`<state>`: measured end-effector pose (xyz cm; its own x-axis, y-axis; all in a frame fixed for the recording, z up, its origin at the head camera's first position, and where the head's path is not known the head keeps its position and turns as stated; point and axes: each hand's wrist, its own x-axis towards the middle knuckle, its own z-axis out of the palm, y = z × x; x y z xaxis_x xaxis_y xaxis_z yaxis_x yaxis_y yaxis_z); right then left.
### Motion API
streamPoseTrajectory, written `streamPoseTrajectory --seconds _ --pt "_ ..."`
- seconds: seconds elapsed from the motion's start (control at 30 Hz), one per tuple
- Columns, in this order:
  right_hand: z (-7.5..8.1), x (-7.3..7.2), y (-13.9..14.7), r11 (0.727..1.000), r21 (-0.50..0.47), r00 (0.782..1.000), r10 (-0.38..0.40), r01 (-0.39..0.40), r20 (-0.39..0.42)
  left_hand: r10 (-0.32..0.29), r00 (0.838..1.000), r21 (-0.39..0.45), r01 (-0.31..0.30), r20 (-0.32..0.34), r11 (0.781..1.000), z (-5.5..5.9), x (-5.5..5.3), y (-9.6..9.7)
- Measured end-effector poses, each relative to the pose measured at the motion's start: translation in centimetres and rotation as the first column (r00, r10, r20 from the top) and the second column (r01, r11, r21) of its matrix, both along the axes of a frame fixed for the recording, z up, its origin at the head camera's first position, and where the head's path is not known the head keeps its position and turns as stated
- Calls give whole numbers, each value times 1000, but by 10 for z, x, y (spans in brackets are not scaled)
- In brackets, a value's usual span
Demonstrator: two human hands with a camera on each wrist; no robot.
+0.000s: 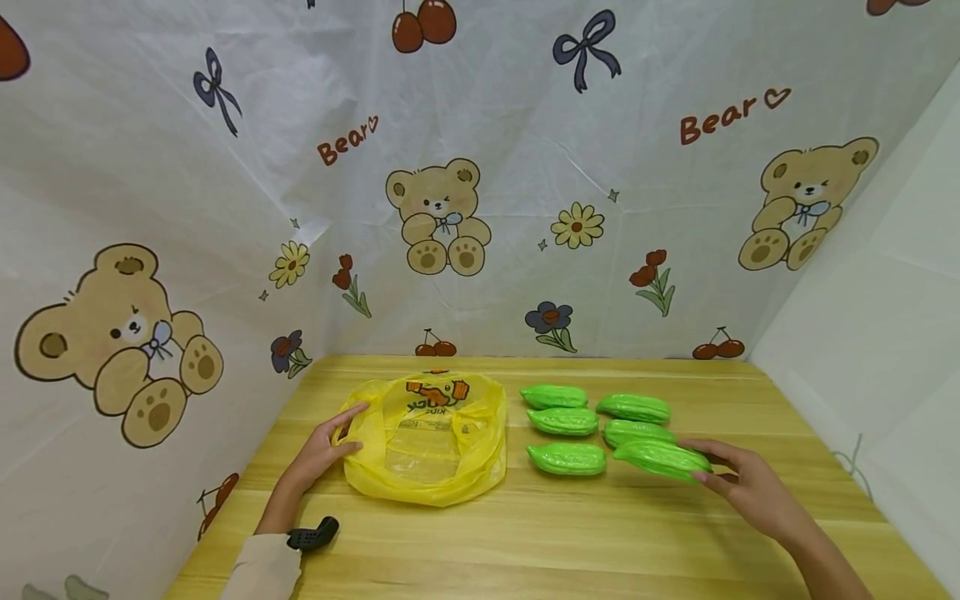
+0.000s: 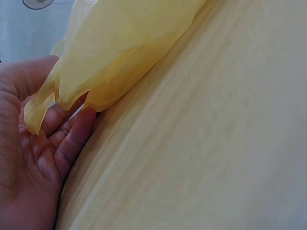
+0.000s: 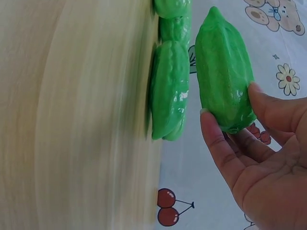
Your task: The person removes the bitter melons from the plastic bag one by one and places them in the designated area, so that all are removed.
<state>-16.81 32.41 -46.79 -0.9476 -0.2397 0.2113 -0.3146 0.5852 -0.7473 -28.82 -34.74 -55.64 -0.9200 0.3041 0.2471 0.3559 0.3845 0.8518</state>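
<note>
At its blunt end, a glossy green toy bitter melon point(image 1: 658, 459) is pinched between the thumb and fingers of my right hand point(image 1: 750, 486). The right wrist view shows this bitter melon point(image 3: 224, 72) raised off the table, its pointed end away from the palm. A yellow plastic bag point(image 1: 363, 467) stands with its mouth spread wide, and its inside is visible. My left hand point(image 1: 318, 457) holds the bag's left edge. In the left wrist view, thin folds of the bag point(image 2: 120, 52) lie between the thumb and curled fingers.
Three bitter melons point(image 1: 566, 458) lie in a column right of the bag. Two more bitter melons point(image 1: 634, 407) lie beside them, close to the held one. A wooden table point(image 1: 480, 550) carries everything, with a bear-printed cloth point(image 1: 517, 283) hanging behind and at the left.
</note>
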Motion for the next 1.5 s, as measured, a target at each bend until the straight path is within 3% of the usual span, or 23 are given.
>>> streamPoseTrajectory --seconds 0.3,0.83,1.33,1.5 --pt "-8 2 6 999 23 999 -25 25 33 -3 1000 3 3 -12 1000 -3 -2 -1" --pt "-20 -3 12 999 41 1000 -7 8 -11 3 1000 26 -3 6 1000 -2 0 -1" --pt "-27 -4 12 998 25 991 -60 57 123 6 1000 18 -6 0 1000 -1 1 1" --pt "-32 -5 14 998 10 984 -60 60 168 9 1000 1 -9 -9 1000 10 8 7"
